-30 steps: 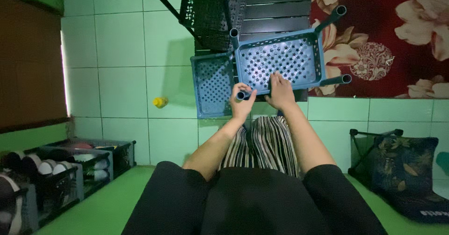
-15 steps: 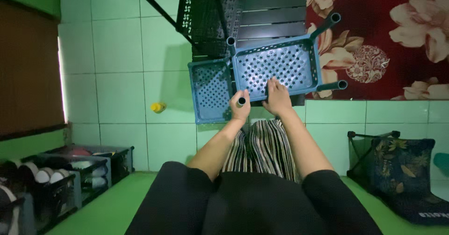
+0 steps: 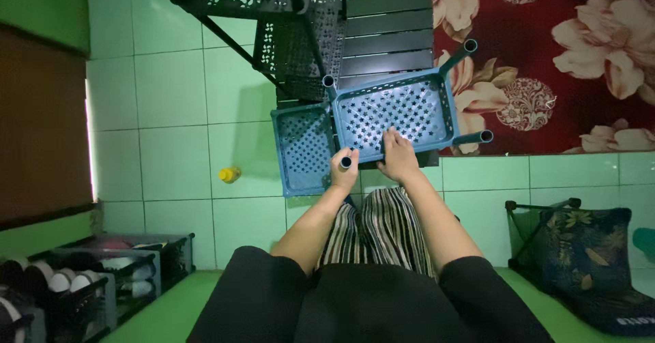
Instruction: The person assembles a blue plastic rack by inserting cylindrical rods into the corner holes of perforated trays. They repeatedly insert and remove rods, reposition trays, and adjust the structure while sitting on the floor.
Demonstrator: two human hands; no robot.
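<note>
Gripping a blue tube leg [image 3: 346, 161], the left hand [image 3: 343, 174] is clamped; right hand [image 3: 398, 159] fingers are spread on the perforated blue shelf [image 3: 396, 114]. Uneven pressure could unseat the leg.

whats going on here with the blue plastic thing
A person seated on the tiled floor handles a blue perforated plastic rack with tube legs. The left hand grips one tube at its near corner; the right hand rests on the rack's near edge. A second blue panel lies beside it, black racks beyond.
</note>
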